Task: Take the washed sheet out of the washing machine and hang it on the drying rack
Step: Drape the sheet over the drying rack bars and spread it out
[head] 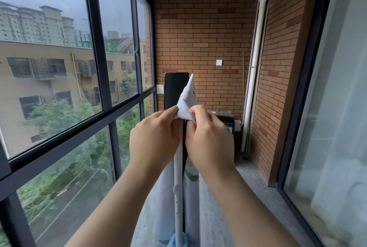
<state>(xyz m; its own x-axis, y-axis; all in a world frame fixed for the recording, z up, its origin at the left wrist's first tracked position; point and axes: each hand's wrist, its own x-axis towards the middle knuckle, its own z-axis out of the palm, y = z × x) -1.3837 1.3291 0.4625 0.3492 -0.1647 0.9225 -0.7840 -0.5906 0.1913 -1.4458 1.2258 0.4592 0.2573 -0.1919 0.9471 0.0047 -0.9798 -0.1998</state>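
A pale bluish-white sheet with small green marks hangs over the white bar of the drying rack [178,177], which runs away from me down the middle of the view. Cloth falls on both sides of the bar. A pointed corner of the sheet [188,98] sticks up at the far end. My left hand [154,137] pinches the cloth just left of that corner. My right hand [209,137] pinches it on the right side. Both hands sit at the bar's far end, close together.
I stand on a narrow balcony. Large dark-framed windows [99,68] run along the left, a brick wall [204,38] closes the far end, and a glass door [337,107] lines the right. A dark upright panel [172,92] and a dark box [225,118] stand by the far wall. White pipes [256,68] climb the right corner.
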